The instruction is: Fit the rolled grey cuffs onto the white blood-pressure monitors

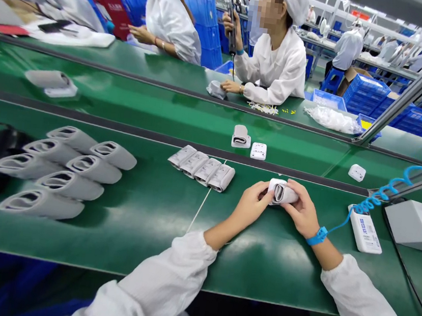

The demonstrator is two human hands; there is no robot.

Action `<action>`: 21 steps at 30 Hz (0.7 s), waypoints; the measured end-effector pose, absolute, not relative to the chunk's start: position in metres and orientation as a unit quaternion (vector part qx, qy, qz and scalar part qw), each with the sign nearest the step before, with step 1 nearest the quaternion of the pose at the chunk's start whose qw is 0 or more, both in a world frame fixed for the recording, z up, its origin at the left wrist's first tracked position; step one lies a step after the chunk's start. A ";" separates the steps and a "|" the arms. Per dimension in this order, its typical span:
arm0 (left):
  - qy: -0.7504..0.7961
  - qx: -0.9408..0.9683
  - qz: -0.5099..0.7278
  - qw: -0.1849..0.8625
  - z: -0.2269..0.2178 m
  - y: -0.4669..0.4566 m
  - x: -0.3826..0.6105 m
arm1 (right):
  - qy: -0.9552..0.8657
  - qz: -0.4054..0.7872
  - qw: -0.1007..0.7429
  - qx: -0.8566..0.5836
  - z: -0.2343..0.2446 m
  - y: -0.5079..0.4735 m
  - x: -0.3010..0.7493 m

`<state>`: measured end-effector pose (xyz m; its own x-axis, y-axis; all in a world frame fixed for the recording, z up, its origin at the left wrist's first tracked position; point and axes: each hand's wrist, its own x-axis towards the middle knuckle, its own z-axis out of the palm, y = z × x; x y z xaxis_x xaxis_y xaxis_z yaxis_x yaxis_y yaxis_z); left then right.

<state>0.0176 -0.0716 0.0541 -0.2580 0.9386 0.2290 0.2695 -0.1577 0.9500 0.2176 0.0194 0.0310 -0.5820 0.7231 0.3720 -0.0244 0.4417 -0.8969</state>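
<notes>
Holding: I have my left hand (250,207) and right hand (304,210) on either side of a rolled grey cuff (282,192), just above the green belt (147,240).
Fingers: the fingers (293,191) of both hands are closed around the roll, gripping it from its two ends, with its open centre facing me.
Handling: I judge it light and soft, likely to give under a hard squeeze; its rounded outer sides look like the best place to take hold.
Wrist: a blue strap (317,236) circles my right wrist, its coiled blue cord (383,197) running toward a white labelled box (366,229).
Belt: four flat-wrapped cuffs (202,168) lie in an overlapping row left of my hands; farther left sit grey sleeves (67,171) in a staggered cluster.
Far side: a rolled cuff (241,137) and a white plastic unit (258,151) lie beyond the dark belt edge.
Beyond: a co-worker (277,58) in white works across the bench among blue crates (368,98).
</notes>
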 end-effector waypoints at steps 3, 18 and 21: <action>0.553 0.497 0.559 0.367 0.055 -0.069 0.013 | -0.769 0.460 0.377 -0.235 0.039 0.019 0.221; 0.495 0.383 0.555 0.547 0.055 -0.063 0.003 | -0.613 0.650 0.344 -0.289 0.049 0.016 0.217; 0.465 0.416 0.536 0.569 0.056 -0.063 0.000 | -0.561 0.697 0.304 -0.328 0.044 0.024 0.219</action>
<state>-0.0001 -0.0628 0.0561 -0.0061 0.9965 -0.0836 -0.2227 0.0802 0.9716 0.2191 0.0240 0.0437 -0.6007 0.7910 -0.1161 -0.0559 -0.1864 -0.9809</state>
